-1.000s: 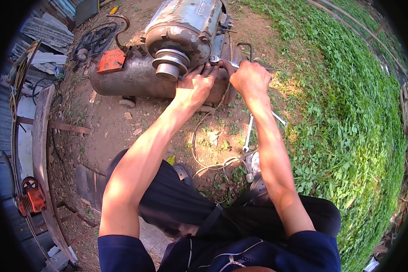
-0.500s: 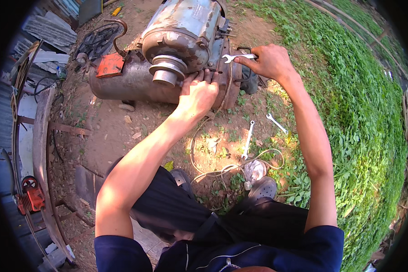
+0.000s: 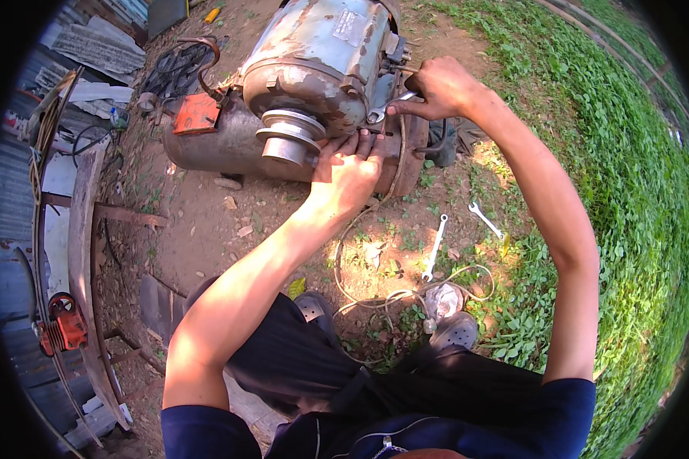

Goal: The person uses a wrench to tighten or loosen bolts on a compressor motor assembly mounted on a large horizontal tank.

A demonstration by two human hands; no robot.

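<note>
A large electric motor (image 3: 314, 53) with worn grey-blue paint sits on a rusty cylindrical tank (image 3: 233, 145). A stepped metal pulley (image 3: 289, 136) faces me from its shaft. My right hand (image 3: 444, 90) is closed around a wrench (image 3: 394, 105); the wrench's open end is at the motor's foot, beside the base plate. My left hand (image 3: 348, 170) lies palm down below the motor, just right of the pulley. Its fingers stretch over the edge of the mount, and the thumb is hidden.
Two more wrenches (image 3: 435, 246) (image 3: 485, 220) lie on the dirt near a looped cord (image 3: 398, 294) and a whitish bundle (image 3: 442, 301). An orange guard (image 3: 197, 114) sits on the tank's left end. At left are a wooden plank (image 3: 84, 252) and a red finned part (image 3: 63, 329); grass (image 3: 620, 229) grows at right.
My right hand has brought the wrench down and left, from above the mount to the motor's foot. My left hand stays by the pulley. The whole view has shifted slightly.
</note>
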